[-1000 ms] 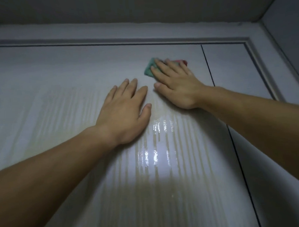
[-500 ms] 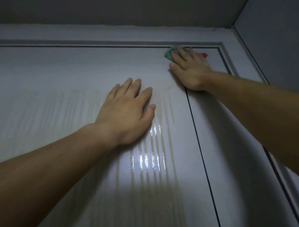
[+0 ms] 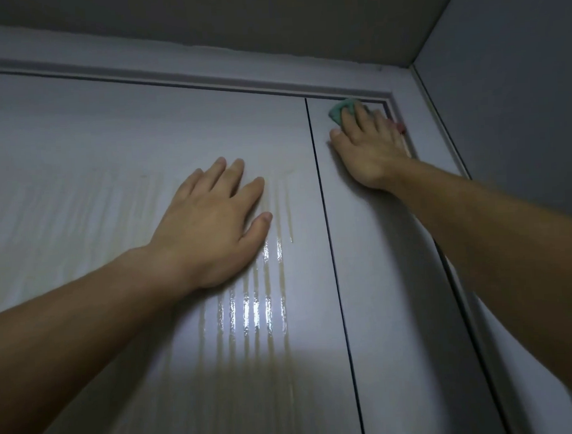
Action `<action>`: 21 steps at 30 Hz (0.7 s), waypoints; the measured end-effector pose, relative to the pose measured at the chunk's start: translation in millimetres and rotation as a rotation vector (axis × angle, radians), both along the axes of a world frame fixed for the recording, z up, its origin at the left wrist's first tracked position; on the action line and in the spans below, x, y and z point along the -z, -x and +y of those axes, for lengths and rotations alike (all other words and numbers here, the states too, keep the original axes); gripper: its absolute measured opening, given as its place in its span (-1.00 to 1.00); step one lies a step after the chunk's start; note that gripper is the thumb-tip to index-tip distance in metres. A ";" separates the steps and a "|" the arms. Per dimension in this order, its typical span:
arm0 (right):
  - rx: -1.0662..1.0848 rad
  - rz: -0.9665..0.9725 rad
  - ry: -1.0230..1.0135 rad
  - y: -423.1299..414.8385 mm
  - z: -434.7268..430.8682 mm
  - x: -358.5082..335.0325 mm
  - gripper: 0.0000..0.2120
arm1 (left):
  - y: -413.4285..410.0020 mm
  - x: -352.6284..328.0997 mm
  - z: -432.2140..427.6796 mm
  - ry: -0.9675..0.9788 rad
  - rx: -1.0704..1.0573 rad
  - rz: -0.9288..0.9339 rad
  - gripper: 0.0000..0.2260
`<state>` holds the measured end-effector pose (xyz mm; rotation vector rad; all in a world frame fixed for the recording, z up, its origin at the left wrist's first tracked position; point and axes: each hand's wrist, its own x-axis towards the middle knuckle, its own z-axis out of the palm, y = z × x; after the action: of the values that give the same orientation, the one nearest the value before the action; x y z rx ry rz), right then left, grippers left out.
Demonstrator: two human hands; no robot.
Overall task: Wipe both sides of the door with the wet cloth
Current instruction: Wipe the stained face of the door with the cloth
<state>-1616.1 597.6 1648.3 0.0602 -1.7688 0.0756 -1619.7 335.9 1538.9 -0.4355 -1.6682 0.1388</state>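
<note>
The white door (image 3: 94,143) fills the view, seen from below, with wet drip streaks shining under my left hand. My left hand (image 3: 213,223) lies flat on the door's middle, fingers straight. My right hand (image 3: 368,151) presses the green cloth (image 3: 339,113) flat against the door's top right corner, right of a thin dark vertical groove (image 3: 327,215). Most of the cloth is hidden under my fingers; a small red bit (image 3: 400,128) shows by my little finger.
The door frame (image 3: 206,79) runs along the top and down the right side. Above it is the grey ceiling (image 3: 269,20). A grey side wall (image 3: 519,108) stands close on the right.
My right hand has slid the cloth up and to the right, across the groove into the top right corner. The left hand has stayed flat in place.
</note>
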 end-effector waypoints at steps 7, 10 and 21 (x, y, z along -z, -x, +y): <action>-0.004 -0.026 0.024 -2.5 12.0 -19.7 -0.41 | 1.2 -0.7 3.3 -0.007 0.009 0.017 -0.34; -0.029 -0.010 0.068 -4.1 2.8 -2.3 -0.40 | 4.6 1.8 3.7 -0.020 0.026 0.023 -0.34; -0.098 -0.042 -0.003 -6.8 -23.0 54.4 -0.41 | 0.1 -1.7 1.1 -0.013 0.133 -0.050 -0.28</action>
<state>-1609.3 574.7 1593.9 0.1483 -1.8079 0.1455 -1619.8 337.0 1540.6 -0.5417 -1.6828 0.0187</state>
